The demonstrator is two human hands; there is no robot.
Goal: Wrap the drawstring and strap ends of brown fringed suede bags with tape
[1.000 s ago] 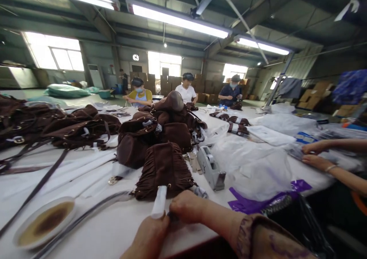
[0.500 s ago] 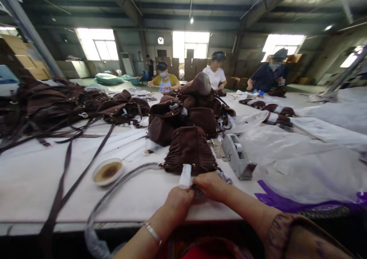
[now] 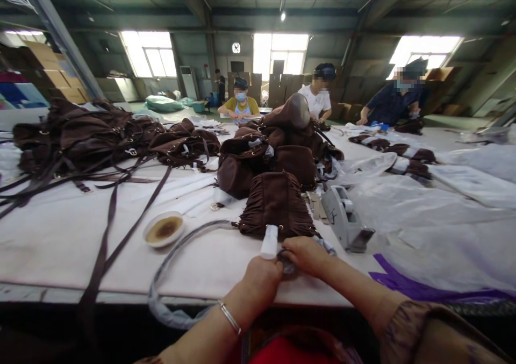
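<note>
A brown fringed bag (image 3: pixel 278 202) lies on the table in front of me, its lower edge just beyond my hands. A white wrap (image 3: pixel 270 241) hangs from its near edge, close to my fingers. My left hand (image 3: pixel 260 282) is closed on the plastic-wrapped strap (image 3: pixel 287 264). Beside it my right hand (image 3: pixel 305 254) pinches the same strap, fingers almost touching the left ones. Another wrapped strap length (image 3: pixel 155 294) curves from the bag's left side round to the table edge and behind my left forearm. The exact grip of my left fingertips is hidden.
A grey tape dispenser (image 3: pixel 346 224) stands right of the bag. To the left sits a dish of brown liquid (image 3: pixel 163 229). Brown bags (image 3: pixel 294 165) are piled behind, more (image 3: pixel 88 138) at far left. Clear plastic sheets (image 3: pixel 435 229) cover the right. Co-workers stand across the table.
The view has shifted, so the table and bag sit slightly higher and further right. Both hands keep their hold on the wrapped strap. The strap's loop at the left shows more fully.
</note>
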